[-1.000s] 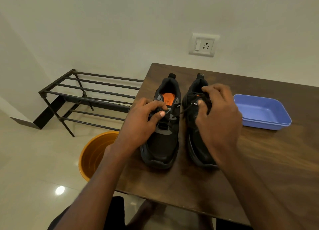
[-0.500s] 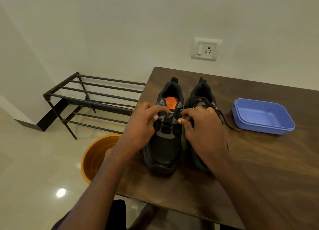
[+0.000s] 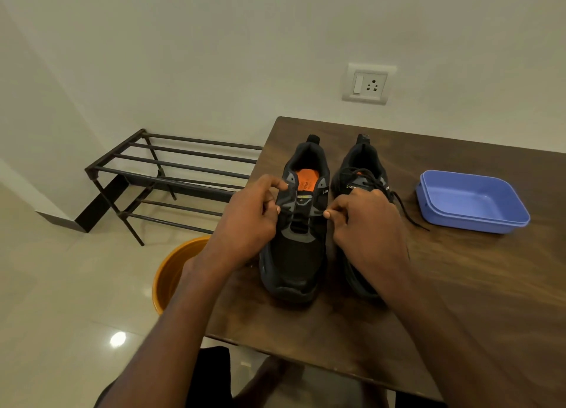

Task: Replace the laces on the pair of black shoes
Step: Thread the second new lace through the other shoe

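Two black shoes stand side by side on a dark wooden table [image 3: 459,285], toes toward the person and heels toward the wall. The left shoe [image 3: 298,254] has an orange insole showing in its opening and grey panels round the eyelets; only a short run of lace seems to cross its lower eyelets, and the upper ones look bare. The left hand [image 3: 248,221] is at that shoe's left side, fingers curled, with thumb and forefinger pinching at the eyelet edge; whether they hold a lace end or the shoe's upper itself cannot be told. The right hand [image 3: 364,224] sits between the two shoes, fingers curled and thumb pressed to forefinger at the left shoe's right eyelet edge, again pinching something too thin and dark to make out. The right shoe [image 3: 358,175] is partly covered by that hand and forearm; it is laced, and its black lace [image 3: 407,211] trails loose off its right side onto the table. Near it to the right lies a shallow blue plastic tray [image 3: 520,224], apart from the shoe. On the pale tiled floor beside the table's left edge stands an orange bucket [image 3: 171,273], and beyond it a black metal shoe rack [image 3: 171,169] against the wall. A white socket plate [image 3: 366,83] is mounted on the wall above the table
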